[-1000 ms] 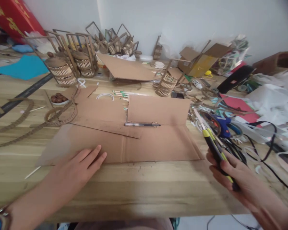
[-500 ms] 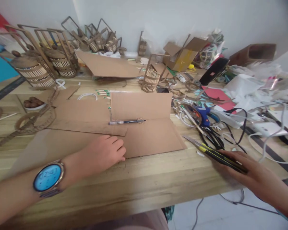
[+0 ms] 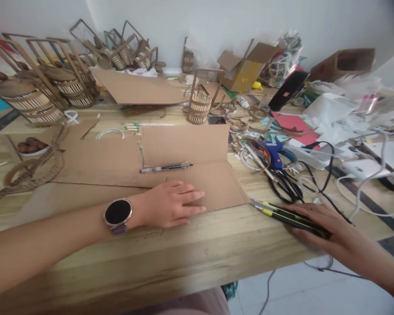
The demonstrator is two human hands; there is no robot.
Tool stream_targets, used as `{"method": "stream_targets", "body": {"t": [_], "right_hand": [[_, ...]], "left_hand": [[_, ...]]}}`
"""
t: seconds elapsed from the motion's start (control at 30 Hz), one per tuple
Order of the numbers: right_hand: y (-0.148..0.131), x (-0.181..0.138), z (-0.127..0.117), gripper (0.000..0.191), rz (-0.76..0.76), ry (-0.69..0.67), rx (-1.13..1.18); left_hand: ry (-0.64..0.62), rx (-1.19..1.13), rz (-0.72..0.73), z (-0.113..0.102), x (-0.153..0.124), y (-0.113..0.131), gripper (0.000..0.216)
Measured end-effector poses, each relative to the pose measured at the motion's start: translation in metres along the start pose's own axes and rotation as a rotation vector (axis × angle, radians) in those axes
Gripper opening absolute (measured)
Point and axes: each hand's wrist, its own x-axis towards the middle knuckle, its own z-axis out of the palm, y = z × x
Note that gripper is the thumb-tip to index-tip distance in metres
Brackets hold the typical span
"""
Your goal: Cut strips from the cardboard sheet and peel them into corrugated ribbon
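My left hand (image 3: 170, 203), with a watch on its wrist, lies over the near edge of a folded cardboard sheet (image 3: 213, 183), fingers stretched out and spread. My right hand (image 3: 328, 227) is wrapped round a black and yellow utility knife (image 3: 290, 218). The knife's blade is out, and its tip is at the sheet's near right corner. A pen (image 3: 166, 168) lies along the fold of the sheet. Under my left palm, part of the cardboard is hidden. Another cardboard piece (image 3: 95, 162) lies to the left.
Small slatted baskets (image 3: 198, 107) with tall handles stand at the back and left. Right of the cardboard lie scissors (image 3: 285, 186), a blue glue gun (image 3: 274, 154), tape rings and cables. A bowl of brown nuts (image 3: 33, 146) sits at the left. The table's front edge is near me.
My left hand has moved right across the cardboard, and its fingers have spread. The knife's tip has come down to the sheet's corner. The watch face has gone dark.
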Motion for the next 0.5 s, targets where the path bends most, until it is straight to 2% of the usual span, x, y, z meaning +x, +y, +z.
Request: {"method": "stream_targets", "body": {"t": [0.17,0.33,0.43,0.5], "right_hand": [[-0.011,-0.004,0.009,0.040,0.036,0.052,0.090],[-0.014,-0.005,0.008,0.044,0.086,0.033,0.094],[-0.013,-0.004,0.009,0.045,0.090,-0.040,0.111],[-0.015,-0.004,0.012,0.044,0.091,-0.043,0.121]], "left_hand": [[-0.040,-0.226,0.022,0.011,0.001,-0.002,0.044],[-0.061,-0.263,0.006,0.010,0.001,-0.003,0.044],[-0.069,-0.269,-0.013,0.009,0.002,-0.004,0.044],[-0.068,-0.267,-0.015,0.010,0.002,-0.005,0.044]]}}
